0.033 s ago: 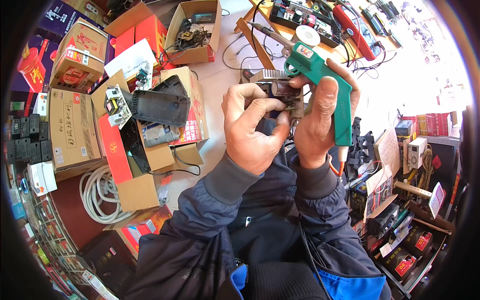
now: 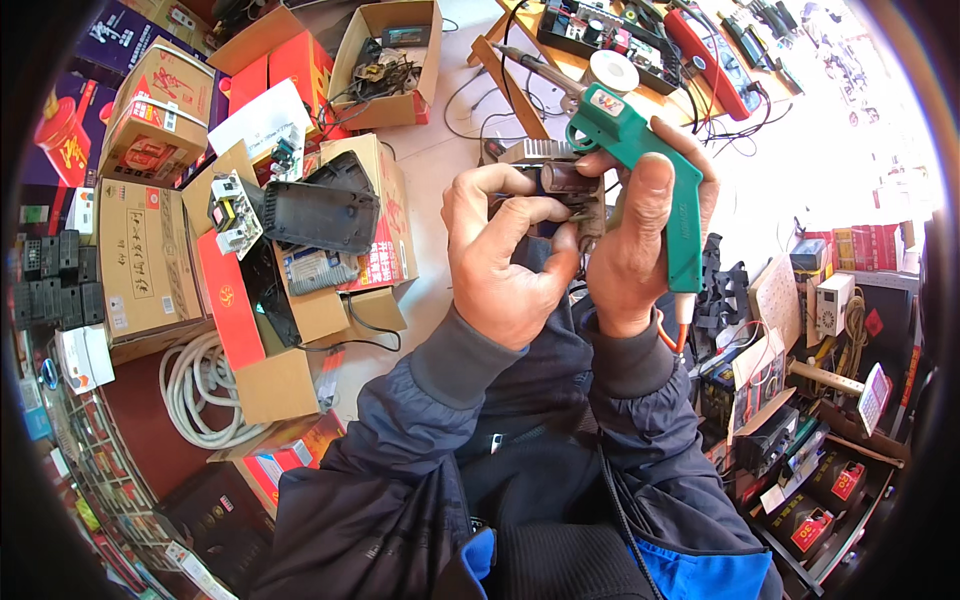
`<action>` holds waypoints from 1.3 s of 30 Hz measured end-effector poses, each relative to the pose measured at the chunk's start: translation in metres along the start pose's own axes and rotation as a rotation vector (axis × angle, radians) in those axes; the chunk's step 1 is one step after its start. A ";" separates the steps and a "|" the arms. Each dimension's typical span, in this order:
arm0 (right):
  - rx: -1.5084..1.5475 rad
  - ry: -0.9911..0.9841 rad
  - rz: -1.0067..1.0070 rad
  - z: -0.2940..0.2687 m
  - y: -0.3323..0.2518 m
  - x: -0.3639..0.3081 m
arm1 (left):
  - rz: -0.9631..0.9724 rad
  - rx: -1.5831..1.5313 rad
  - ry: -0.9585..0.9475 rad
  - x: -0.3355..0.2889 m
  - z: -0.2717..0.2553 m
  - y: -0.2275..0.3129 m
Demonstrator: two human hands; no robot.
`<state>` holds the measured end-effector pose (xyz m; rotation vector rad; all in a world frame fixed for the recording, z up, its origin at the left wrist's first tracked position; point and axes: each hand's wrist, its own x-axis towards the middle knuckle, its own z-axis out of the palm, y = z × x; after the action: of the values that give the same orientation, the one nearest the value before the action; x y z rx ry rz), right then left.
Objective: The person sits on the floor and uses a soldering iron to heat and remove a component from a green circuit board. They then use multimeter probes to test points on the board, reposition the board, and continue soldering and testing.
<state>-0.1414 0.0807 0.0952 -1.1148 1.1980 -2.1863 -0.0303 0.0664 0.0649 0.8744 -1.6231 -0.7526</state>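
Note:
My right hand (image 2: 640,230) is closed around a green gun-shaped soldering iron (image 2: 625,130), its metal tip pointing up and to the left. The fingers of that hand also steady a small circuit board (image 2: 594,212), seen nearly edge-on. On the board are a large brown cylindrical capacitor (image 2: 571,180) and a finned metal heatsink (image 2: 540,151). My left hand (image 2: 508,240) is closed at the board's near left side, thumb and forefinger pinching at a small part below the capacitor. The fingertips hide most of what they pinch. The iron's tip is away from the board.
A wooden table (image 2: 563,62) at the far side bears a solder spool (image 2: 613,72), a red power strip (image 2: 712,62) and an open black device (image 2: 610,40). At left, cardboard boxes (image 2: 150,255) hold a black plastic casing (image 2: 325,210) and circuit boards. Cluttered equipment (image 2: 770,440) lies right.

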 end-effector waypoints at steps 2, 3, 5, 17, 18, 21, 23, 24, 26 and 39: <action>0.063 0.003 0.031 0.000 0.000 -0.001 | 0.033 -0.001 0.010 -0.001 0.001 -0.002; 0.061 -0.001 0.030 -0.001 0.000 0.000 | 0.048 -0.003 0.005 -0.002 0.001 -0.002; 0.060 -0.006 0.027 -0.001 0.001 0.001 | 0.066 0.000 0.001 -0.002 0.002 -0.004; 0.055 -0.020 0.031 0.004 0.003 0.003 | 0.020 -0.191 0.129 -0.005 0.024 -0.014; 0.062 -0.018 0.028 0.006 0.004 0.003 | 0.014 -0.194 0.135 -0.004 0.025 -0.013; 0.050 -0.018 0.041 0.006 0.005 0.006 | -0.034 -0.188 0.138 -0.004 0.025 -0.012; 0.060 -0.017 0.046 0.006 0.005 0.008 | -0.052 -0.192 0.141 -0.003 0.025 -0.013; 0.080 -0.014 0.041 0.007 0.006 0.009 | -0.049 -0.200 0.146 -0.002 0.025 -0.015; 0.054 -0.005 0.010 0.005 0.006 0.010 | -0.043 -0.220 0.153 0.002 0.024 -0.020; 0.097 0.210 0.169 -0.077 -0.039 -0.028 | -0.327 -0.890 0.235 -0.001 -0.009 -0.058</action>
<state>-0.1855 0.1595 0.0909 -0.7311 1.2084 -2.2443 -0.0118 0.0365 0.0173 0.5329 -0.7884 -1.3913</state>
